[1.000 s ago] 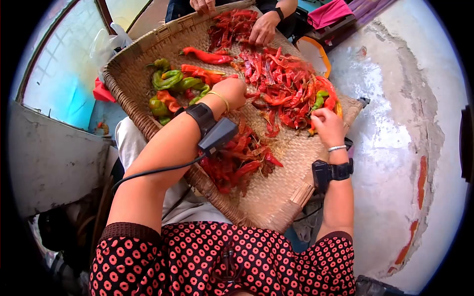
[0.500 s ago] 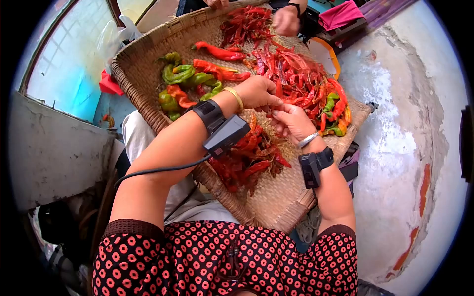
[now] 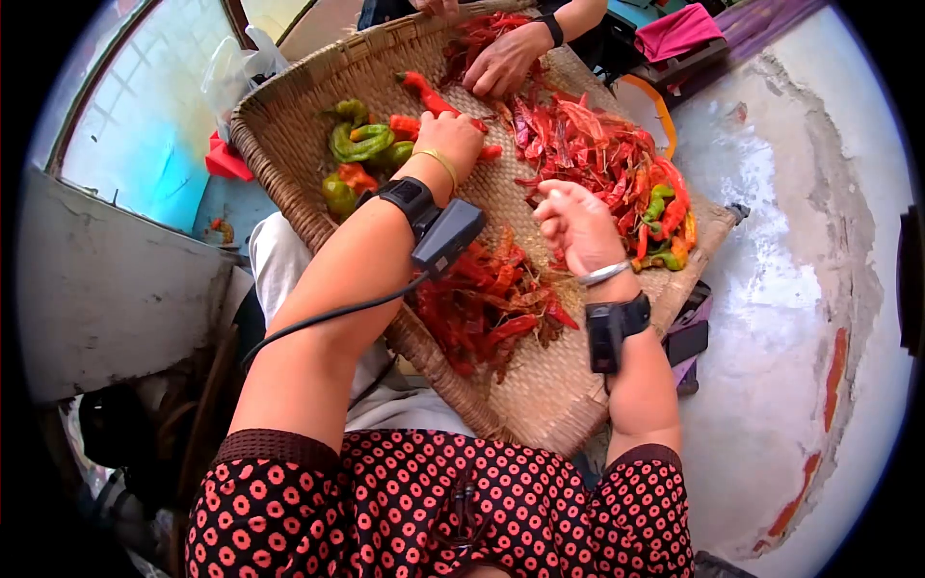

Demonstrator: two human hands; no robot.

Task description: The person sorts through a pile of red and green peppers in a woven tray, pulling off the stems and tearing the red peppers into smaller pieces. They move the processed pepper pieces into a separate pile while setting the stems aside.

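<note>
My left hand (image 3: 450, 144) reaches into the woven basket tray (image 3: 549, 385), its fingers curled down over a fresh red chili pepper (image 3: 404, 125) that shows on both sides of it. Most of those fingertips are hidden. Curled green peppers (image 3: 358, 144) lie just left of that hand. My right hand (image 3: 581, 226) hovers at the left edge of a large pile of dried red chilies (image 3: 578, 130). Its fingers are bent in and closed; whatever they may hold is hidden. A smaller pile of dark red dried chilies (image 3: 482, 299) lies below my hands.
A co-worker's hand (image 3: 508, 60) with a black wristband touches chilies at the tray's far side. Another fresh red pepper (image 3: 424, 93) lies near the top. A white plastic bag (image 3: 229, 77) and a red object (image 3: 227, 157) are beyond the left rim.
My hands have parted from their meeting point; the left moved up and left onto the fresh red chili pepper. The co-worker's hand came down into the far chilies.
</note>
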